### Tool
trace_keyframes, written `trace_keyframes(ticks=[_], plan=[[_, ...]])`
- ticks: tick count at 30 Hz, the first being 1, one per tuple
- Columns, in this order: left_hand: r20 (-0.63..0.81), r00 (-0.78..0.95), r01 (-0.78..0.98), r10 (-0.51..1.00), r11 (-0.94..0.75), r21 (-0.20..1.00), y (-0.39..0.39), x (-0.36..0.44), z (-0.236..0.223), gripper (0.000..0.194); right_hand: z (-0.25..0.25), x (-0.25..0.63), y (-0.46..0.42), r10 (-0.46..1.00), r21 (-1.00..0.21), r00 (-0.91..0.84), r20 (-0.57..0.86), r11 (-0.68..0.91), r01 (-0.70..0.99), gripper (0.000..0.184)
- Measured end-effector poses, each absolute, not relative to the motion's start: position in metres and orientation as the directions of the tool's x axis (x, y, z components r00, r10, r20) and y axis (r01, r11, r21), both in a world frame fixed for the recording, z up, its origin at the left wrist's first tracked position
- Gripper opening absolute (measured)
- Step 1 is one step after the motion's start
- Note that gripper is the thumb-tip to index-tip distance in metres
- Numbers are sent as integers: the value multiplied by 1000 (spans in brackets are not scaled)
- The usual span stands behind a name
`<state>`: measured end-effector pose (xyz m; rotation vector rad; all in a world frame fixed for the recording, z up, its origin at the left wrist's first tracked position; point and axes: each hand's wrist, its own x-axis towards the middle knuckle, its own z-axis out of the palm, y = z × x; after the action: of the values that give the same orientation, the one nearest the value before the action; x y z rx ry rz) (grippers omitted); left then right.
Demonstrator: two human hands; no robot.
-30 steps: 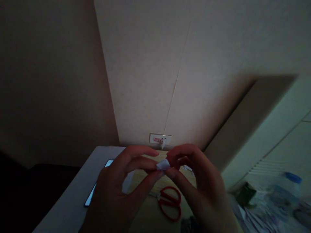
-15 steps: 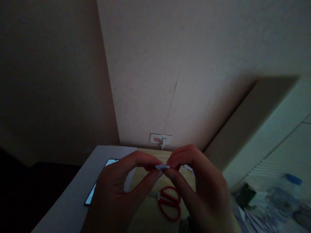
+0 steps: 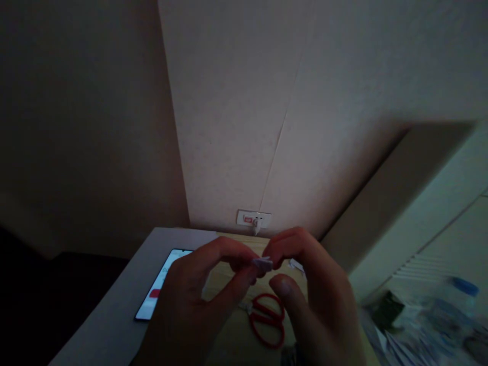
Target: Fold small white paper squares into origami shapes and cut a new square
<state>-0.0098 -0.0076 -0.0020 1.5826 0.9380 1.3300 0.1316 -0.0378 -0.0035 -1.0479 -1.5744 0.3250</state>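
A small folded piece of white paper is pinched between the thumb and fingers of my left hand. Beside it, my right hand has its thumb parted from its curled fingers, and its fingertips are close to the paper's right end. Whether they touch it I cannot tell. Below the hands lie red-handled scissors on a light wooden tabletop, their blades partly hidden by my left hand. White paper scraps show behind my right hand.
A phone with a lit screen lies on a large white sheet at the left. A plug sits in the wall socket behind the table. On the right are a blue-capped plastic bottle and a dark green packet.
My right thumb has come away from the paper and dropped lower. The paper stays in my left hand, slightly further right and tilted, with its folded layers showing more.
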Motion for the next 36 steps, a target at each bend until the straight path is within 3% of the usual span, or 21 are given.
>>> trace_keyframes(ticks=[4,17,21,24,36], plan=[[323,178,43,930,-335,941,-9,-11,0,4,-3,131,-38,776,-691,56,628,523,498,33],[226,203,-14,953,-228,974,-13,-10,-2,25,-1,130,-37,739,-648,47,672,556,521,32],[204,261,56,944,-226,972,-11,-10,-2,7,-2,129,-38,726,-630,61,685,548,551,30],[191,319,101,928,-234,967,-11,-11,-2,18,-4,128,-38,721,-634,67,689,556,538,30],[324,308,56,895,-357,932,-11,-17,-7,24,-5,130,-41,773,-722,82,629,542,431,49]])
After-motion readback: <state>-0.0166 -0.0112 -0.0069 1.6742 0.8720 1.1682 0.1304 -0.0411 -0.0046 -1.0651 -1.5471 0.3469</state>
